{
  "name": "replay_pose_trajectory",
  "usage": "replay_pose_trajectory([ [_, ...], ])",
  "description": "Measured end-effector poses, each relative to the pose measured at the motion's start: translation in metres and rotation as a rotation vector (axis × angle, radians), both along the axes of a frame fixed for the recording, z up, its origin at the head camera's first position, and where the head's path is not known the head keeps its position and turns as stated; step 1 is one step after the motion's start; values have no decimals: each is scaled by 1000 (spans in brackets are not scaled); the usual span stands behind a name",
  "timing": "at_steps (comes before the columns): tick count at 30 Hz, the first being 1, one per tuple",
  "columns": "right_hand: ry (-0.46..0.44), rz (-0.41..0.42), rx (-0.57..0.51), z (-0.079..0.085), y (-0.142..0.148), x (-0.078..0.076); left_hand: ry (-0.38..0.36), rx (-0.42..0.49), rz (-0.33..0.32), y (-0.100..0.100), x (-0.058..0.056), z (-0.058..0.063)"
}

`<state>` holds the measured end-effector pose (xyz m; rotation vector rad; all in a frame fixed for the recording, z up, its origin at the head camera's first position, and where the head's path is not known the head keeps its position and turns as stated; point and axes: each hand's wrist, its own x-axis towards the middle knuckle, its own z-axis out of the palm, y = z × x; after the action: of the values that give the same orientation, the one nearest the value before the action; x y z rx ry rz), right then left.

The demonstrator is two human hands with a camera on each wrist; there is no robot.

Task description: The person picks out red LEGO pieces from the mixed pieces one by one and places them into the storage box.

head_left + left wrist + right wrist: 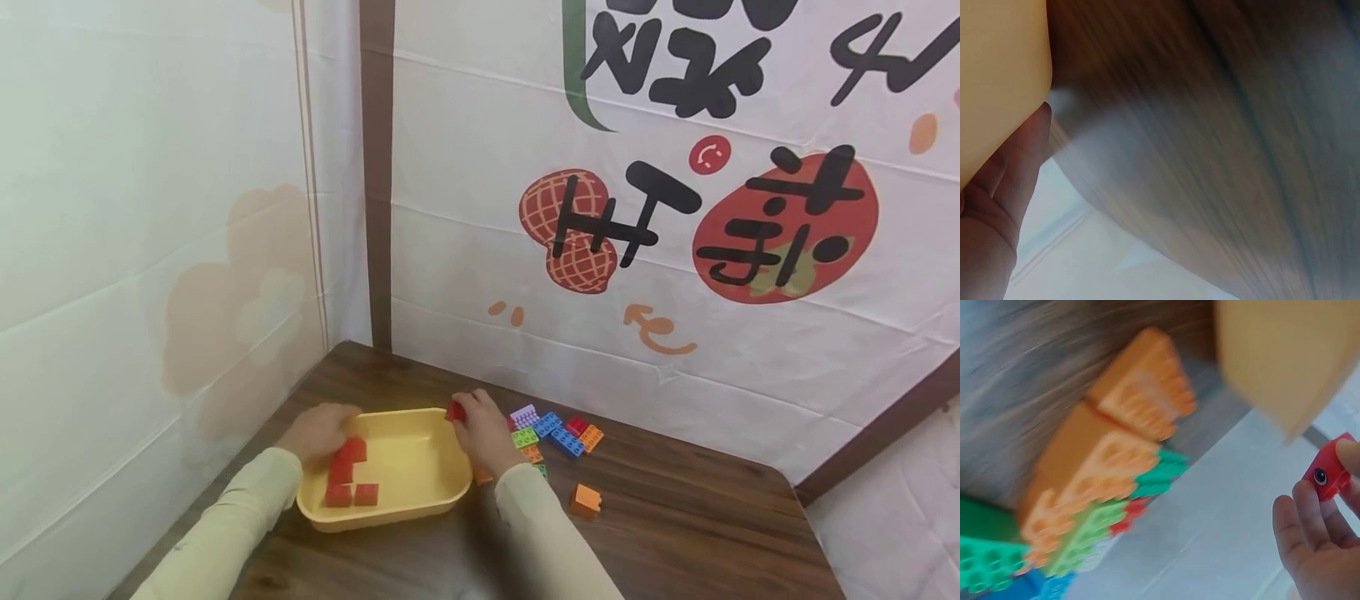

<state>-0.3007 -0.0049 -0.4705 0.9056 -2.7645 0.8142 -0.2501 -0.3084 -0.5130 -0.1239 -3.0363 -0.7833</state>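
Note:
A yellow tray (393, 522) stands on the table with several red toy bricks (339, 495) along its left side. My left hand (318, 431) holds the tray at its far left corner; in the left wrist view its fingers (1025, 147) lie along the tray's outer wall. Over the tray's right rim, my right hand (486, 433) pinches a red toy brick (1329, 470) between thumb and fingers. A printed eye shows on that brick in the right wrist view. Part of the left hand is out of the left wrist view.
Right of the tray lie several loose toy bricks, among them a blue brick (567, 442), a light green brick (525, 437) and a purple brick (524, 416). A single orange brick (585, 500) sits nearer. Printed cloth walls (465, 250) border the wooden table (675, 533).

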Motion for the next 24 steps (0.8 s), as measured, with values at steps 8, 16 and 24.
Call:
replay_pose_trajectory([
  [8, -17, 192, 151, 8, -32, 18, 10, -14, -8, 11, -1, 2],
  [16, 5, 305, 317, 2, -54, 28, -10, -19, -7, 17, -3, 3],
  [24, 7, 353, 319, -6, -66, 34, 22, -31, -24, 16, -2, 1],
])
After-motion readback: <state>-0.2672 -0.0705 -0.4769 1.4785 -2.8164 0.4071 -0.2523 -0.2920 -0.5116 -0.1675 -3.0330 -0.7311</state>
